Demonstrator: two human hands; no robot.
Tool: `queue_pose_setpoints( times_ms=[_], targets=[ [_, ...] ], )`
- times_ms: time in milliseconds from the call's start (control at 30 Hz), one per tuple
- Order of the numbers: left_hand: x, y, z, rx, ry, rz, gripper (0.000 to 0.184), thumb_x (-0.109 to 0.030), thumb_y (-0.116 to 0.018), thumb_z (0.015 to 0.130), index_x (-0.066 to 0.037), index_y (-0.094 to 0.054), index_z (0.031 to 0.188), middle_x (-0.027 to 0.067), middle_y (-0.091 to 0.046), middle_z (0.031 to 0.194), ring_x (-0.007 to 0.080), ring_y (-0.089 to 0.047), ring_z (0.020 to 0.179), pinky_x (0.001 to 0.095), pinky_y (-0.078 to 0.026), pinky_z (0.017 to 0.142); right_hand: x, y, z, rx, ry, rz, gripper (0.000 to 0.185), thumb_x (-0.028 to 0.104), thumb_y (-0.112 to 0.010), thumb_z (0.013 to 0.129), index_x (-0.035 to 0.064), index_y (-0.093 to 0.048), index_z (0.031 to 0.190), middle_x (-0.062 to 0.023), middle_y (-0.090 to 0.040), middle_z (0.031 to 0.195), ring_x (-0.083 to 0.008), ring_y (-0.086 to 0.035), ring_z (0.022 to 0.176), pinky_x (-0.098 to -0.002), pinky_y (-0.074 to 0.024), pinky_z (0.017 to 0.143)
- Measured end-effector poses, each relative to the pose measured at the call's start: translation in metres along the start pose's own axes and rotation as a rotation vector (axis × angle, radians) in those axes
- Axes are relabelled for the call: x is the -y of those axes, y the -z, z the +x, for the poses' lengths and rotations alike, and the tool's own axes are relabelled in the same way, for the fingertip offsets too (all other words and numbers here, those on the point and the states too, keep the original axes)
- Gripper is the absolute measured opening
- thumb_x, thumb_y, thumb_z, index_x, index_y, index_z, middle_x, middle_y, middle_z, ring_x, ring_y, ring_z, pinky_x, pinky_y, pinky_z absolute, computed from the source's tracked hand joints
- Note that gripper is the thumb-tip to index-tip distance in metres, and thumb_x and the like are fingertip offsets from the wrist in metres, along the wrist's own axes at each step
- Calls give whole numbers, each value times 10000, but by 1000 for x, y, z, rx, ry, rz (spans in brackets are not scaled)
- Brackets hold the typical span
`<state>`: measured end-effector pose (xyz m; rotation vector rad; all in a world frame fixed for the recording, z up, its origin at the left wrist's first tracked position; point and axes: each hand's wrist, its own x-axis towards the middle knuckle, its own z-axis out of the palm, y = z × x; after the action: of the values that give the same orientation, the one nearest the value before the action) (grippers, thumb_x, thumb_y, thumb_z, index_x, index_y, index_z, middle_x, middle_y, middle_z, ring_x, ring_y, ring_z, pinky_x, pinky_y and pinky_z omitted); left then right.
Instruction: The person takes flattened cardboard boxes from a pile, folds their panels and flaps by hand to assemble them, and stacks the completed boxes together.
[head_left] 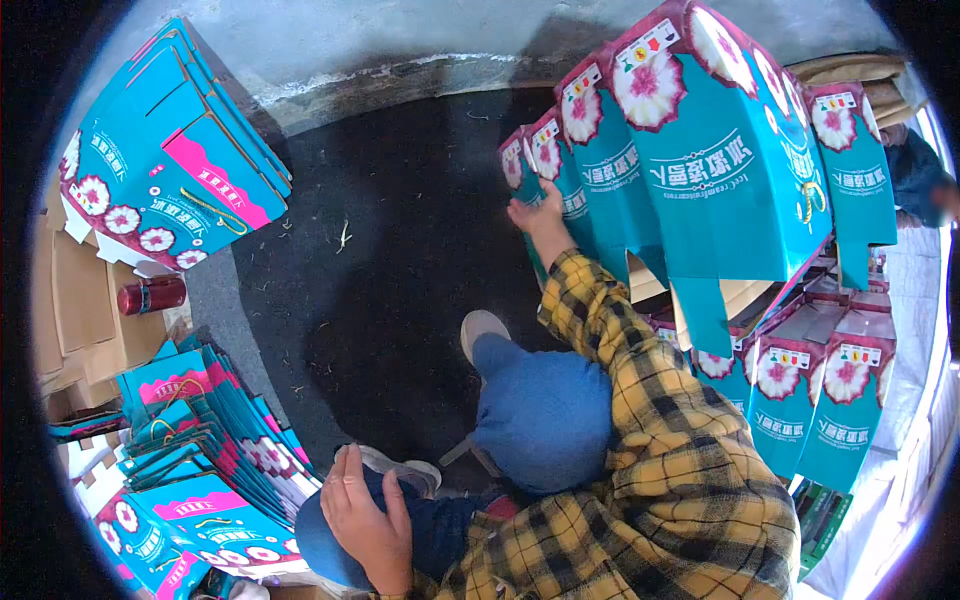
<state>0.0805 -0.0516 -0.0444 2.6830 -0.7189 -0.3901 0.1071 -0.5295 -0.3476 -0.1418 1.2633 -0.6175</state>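
My left hand rests on my blue-trousered knee, palm down, thumb apart from the outstretched fingers, holding nothing. To the upper right, my right hand reaches out to a row of standing teal cartons with purple-and-white flower-like prints. It touches the side of one carton near the row's left end, thumb raised and fingers extended; I see no grip closed around it. A larger teal carton stands beside these, its lower flaps hanging down.
Flat folded teal cartons lean at the upper left; more flattened cartons are stacked at the lower left. A dark red bottle lies between them. More printed cartons stand at right. A person is partly visible at the far right.
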Motion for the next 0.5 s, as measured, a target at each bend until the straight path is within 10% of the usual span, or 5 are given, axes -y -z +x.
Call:
queue_pose_setpoints(
  times_ms=[367,500],
  targets=[
    [-16,-9,4,16,29,33,465,-194,-651,835,8,-529,1235,198,-574,1159,374,-534,1076,449,-392,944,106,44,56,58,-124,-76,962,488,-692,650,52,-255,1388,-254,-428,1243,-391,-490,1080,-528,-408,942],
    [-7,-8,10,12,52,30,469,-182,-661,824,-3,-532,1237,192,-578,1167,373,-539,1072,447,-397,944,123,47,64,-33,-128,-71,725,509,-660,656,56,-491,1195,-242,-479,1192,-379,-500,1030,-527,-402,919]
  ],
)
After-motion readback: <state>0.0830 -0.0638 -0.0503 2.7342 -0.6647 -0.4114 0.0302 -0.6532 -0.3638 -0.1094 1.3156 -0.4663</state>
